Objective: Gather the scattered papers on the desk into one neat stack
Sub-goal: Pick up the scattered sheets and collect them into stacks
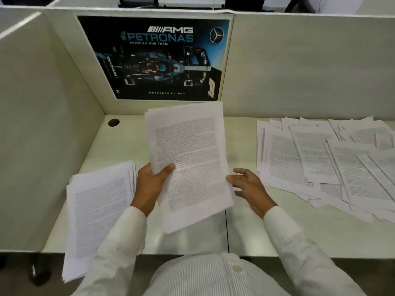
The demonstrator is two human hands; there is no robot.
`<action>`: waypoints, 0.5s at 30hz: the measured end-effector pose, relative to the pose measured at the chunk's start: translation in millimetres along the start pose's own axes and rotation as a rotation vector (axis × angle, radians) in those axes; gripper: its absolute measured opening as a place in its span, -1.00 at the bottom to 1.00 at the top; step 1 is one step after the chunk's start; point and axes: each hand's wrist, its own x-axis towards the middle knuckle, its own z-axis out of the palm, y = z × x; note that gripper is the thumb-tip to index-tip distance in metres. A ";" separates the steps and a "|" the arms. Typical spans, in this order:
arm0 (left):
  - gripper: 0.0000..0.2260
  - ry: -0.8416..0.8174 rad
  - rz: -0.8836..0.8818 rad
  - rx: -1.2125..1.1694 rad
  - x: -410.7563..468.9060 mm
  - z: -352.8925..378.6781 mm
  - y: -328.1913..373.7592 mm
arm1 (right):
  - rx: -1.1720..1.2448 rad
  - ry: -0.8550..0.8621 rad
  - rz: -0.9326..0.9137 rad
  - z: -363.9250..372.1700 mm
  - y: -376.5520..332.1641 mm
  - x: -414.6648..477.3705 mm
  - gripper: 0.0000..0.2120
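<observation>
White sheaf (pixel 188 159) mid-gather below the poster (pixel 154 58): left hand (pixel 152 182) grips it, right hand (pixel 249 186) loosely spread, seemingly touching its edge; next, collect scattered papers (pixel 324 165) right of the poster

- Pale partitions (pixel 310 67) enclose the off-white table (pixel 320 236) on its far and left sides.
- A dark racing-car poster (pixel 154 58) hangs on the far one.
- A round cable hole (pixel 113 122) sits in the table's far-left corner.
</observation>
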 end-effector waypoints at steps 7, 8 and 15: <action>-0.73 -0.106 -0.255 -0.086 -28.2 -45.5 -33.8 | -0.105 -0.307 -0.006 53.8 5.5 -34.0 -0.66; -0.74 -0.130 -0.287 -0.092 -34.9 -47.9 -38.4 | -0.106 -0.294 -0.007 63.0 9.7 -37.9 -0.68; -0.66 -0.118 -0.405 -0.137 -66.8 -85.4 -58.6 | -0.125 -0.226 0.046 95.7 31.7 -46.4 -0.75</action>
